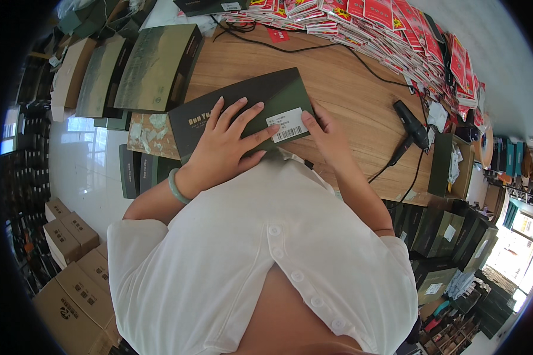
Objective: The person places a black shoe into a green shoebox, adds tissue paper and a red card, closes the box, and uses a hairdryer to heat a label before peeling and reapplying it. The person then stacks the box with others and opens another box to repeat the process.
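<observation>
Step in hand, by the look of it: settling the white label (287,125) onto the dark box (231,97). The box is at the near side of the wooden surface (343,77), close against the white shirt (260,248).

Left hand (222,139) — spread flat over the box face, fingers fanned, not clenched; a fingertip meets the label. Right hand (328,139) grasps the box's right end, thumb on the label's edge, fingers around the far side.

Next move probably calls for light, even pressure along the label's edges, box kept steady.

Box: long, near-black, a green panel toward the right, gold lettering toward the left. Label looks flat — any lift under the fingers, cannot tell. Hair dryer (413,125) well apart to the right; stacked red packets (367,26) far off.
</observation>
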A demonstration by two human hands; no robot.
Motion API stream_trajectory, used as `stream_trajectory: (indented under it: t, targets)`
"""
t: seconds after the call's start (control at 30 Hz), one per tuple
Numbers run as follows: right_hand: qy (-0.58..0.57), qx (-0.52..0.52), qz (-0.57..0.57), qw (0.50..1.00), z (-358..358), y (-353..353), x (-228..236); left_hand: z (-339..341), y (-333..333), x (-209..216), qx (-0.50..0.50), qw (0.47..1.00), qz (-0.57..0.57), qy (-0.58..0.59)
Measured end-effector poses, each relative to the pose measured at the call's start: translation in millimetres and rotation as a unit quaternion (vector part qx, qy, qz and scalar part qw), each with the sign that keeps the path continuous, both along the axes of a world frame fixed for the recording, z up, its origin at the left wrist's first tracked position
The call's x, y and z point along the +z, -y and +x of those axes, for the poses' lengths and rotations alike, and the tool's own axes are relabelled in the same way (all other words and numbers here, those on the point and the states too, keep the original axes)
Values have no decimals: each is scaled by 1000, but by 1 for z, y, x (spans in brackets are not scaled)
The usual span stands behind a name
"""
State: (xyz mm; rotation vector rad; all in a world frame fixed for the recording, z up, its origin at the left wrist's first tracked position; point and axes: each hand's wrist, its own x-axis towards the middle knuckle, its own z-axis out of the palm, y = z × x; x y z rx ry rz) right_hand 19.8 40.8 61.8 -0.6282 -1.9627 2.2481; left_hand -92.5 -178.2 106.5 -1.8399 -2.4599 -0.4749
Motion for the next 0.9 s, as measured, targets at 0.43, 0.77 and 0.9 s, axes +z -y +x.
stream_trajectory:
  t: [0.43,0.77,0.9]
  targets:
    - [15,-47,23,999,-17,0,-10,0,0,1,13,1000,-7,4]
    - [33,-52,207,976,-29,13,-11,1,-1,0,1,1000,-8,-11]
    - [22,-67,82,994,-27,14,4,-1,0,1,13,1000,-2,9]
